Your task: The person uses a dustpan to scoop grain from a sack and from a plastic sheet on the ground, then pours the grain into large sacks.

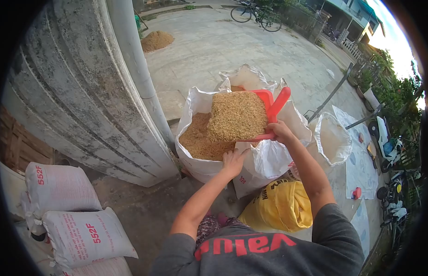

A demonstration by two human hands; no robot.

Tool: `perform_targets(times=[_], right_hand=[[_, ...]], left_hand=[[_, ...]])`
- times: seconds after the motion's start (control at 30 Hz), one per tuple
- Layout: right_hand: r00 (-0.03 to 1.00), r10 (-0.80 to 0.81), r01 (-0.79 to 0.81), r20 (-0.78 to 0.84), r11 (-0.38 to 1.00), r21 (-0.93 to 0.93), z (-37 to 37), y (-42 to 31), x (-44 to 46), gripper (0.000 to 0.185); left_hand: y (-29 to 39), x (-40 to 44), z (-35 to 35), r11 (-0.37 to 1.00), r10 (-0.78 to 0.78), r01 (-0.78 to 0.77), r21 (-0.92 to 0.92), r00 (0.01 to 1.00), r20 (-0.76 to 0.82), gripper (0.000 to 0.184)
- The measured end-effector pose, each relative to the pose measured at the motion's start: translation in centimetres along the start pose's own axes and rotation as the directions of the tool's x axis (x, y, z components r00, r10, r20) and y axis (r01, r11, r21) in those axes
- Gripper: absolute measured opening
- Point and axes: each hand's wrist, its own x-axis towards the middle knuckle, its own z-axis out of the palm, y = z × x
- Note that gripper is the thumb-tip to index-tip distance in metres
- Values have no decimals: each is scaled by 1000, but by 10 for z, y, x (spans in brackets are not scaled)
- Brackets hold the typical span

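Note:
My right hand (279,132) is closed around the side edge of a red dustpan (264,97), whose handle sticks up to the right. A large heap of straw-coloured grain (238,115), which looks like unhusked rice, fills the pan. The pan is tilted over an open white sack (188,154) holding more of the same grain. At that sack's near rim, my left hand (233,163) grips the edge, its fingertips partly hidden by the folds. Crumpled against it on the right is another white sack (269,161).
A yellow sack (287,207) stands near my legs. Filled white sacks (92,237) are stacked at lower left beside a concrete wall (80,83) and pipe (142,69). An open white sack (333,140) stands right. Farther off are a grain pile (157,40) and a bicycle (256,16).

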Motion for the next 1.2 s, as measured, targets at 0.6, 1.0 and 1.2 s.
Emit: perform_targets(times=[0.6, 1.0, 1.2], right_hand=[[751, -659, 160, -25, 219, -962, 139, -3, 41, 22], [730, -431, 487, -530, 873, -38, 11, 51, -74, 32], [757, -72, 288, -649, 929, 232, -79, 181, -241, 32]], left_hand=[[-11, -19, -16, 969, -43, 35, -246, 999, -29, 46], [-4, -30, -1, 866, 43, -162, -474, 967, -253, 28], [35, -59, 28, 927, 298, -290, -237, 955, -5, 35]])
